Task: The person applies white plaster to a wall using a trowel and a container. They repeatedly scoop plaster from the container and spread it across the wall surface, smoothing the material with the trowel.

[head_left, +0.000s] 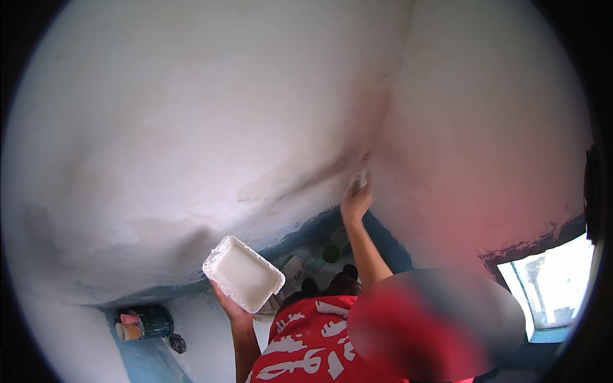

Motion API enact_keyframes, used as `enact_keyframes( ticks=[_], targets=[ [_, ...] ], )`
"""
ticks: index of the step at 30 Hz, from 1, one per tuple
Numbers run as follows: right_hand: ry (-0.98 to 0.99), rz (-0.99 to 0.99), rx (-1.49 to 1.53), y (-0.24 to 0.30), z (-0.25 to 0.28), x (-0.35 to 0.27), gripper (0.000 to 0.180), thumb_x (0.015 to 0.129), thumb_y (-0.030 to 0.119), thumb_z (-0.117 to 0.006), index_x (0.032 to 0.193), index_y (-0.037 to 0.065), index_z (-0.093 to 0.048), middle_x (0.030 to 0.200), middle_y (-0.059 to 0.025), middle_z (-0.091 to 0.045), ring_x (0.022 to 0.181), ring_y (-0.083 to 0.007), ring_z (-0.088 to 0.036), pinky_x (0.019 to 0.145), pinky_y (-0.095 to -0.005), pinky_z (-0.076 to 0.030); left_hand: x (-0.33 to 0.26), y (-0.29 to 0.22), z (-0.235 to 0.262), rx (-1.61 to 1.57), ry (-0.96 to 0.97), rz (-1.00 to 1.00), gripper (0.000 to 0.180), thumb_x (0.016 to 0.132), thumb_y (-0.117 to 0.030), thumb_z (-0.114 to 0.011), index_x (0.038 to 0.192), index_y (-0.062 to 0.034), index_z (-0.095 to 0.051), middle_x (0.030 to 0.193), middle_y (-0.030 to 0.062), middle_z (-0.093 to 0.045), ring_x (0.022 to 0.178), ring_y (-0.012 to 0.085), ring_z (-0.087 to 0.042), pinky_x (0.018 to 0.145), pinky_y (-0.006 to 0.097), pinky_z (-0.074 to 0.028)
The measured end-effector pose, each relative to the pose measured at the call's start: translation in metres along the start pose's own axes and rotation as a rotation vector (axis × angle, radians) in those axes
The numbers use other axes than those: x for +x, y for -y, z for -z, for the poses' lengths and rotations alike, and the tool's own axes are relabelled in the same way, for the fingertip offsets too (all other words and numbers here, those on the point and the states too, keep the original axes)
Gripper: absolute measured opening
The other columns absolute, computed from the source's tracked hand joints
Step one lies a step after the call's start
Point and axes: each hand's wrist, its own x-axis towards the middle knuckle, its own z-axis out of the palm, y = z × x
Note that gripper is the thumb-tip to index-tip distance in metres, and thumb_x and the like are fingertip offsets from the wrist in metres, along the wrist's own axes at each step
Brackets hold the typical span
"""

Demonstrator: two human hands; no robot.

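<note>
My left hand (231, 304) grips a white rectangular tub (277, 279) from its lower left side. White paint (244, 273) covers the inside of the tub, and its rim is crusted with the same white. My right hand (356, 203) is raised to the inner corner of the wall, its fingers closed round a small pale brush-like tool (363, 179). The tool is too small and blurred to name surely. It points up at the white wall (191, 127), close to a dark mark on the corner line.
A window (555, 284) is set low in the right wall (491, 127). At the lower left stand a dark container (156, 321), with a pink cup (129, 318) and an orange-white cup (128, 332) beside it. Below the tub lie several blurred things, among them a green round container (331, 253).
</note>
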Motion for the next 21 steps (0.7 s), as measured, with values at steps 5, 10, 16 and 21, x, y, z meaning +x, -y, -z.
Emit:
enact_keyframes(
  ticks=[5,10,16,21],
  targets=[
    [0.038,-0.076,-0.188,-0.010,-0.053,0.017,0.044,0.082,0.006,-0.055,0.125,-0.005,-0.052,0.083,-0.0249,-0.065,0.073,-0.0428,-0.063,0.068,-0.0480,-0.050,0.002,0.000,-0.008,-0.023,0.072,0.028,0.063,0.096,-0.057,-0.031,0.141,-0.0131,-0.035,0.137,0.0073,-0.045,0.123,0.0279,-0.047,0.100,0.046,-0.041],
    [0.222,0.034,0.072,0.071,-0.069,-0.084,0.067,0.074,-0.001,-0.059,0.138,-0.001,-0.039,0.079,-0.0228,-0.064,0.069,-0.0418,-0.062,0.062,-0.0446,-0.050,0.000,-0.001,-0.007,-0.050,0.047,0.012,0.058,0.098,-0.053,-0.030,0.139,-0.0121,-0.037,0.135,0.0082,-0.047,0.120,0.0280,-0.050,0.099,0.045,-0.043],
    [0.446,0.082,0.192,0.060,-0.009,-0.094,0.049,0.076,-0.006,-0.054,0.125,-0.003,-0.051,0.085,-0.0268,-0.063,0.077,-0.0433,-0.063,0.065,-0.0427,-0.051,0.005,0.001,0.007,-0.042,0.031,0.003,0.058,0.098,-0.053,-0.031,0.139,-0.0121,-0.037,0.134,0.0079,-0.047,0.120,0.0274,-0.050,0.098,0.044,-0.043],
    [0.066,0.039,-0.088,-0.035,0.006,-0.008,0.035,0.084,0.006,-0.055,0.118,-0.005,-0.055,0.093,-0.0281,-0.063,0.087,-0.0447,-0.061,0.070,-0.0468,-0.049,0.000,0.001,0.002,-0.039,0.023,-0.005,0.059,0.098,-0.053,-0.032,0.139,-0.0117,-0.036,0.134,0.0076,-0.047,0.120,0.0266,-0.050,0.099,0.044,-0.043]
  ],
)
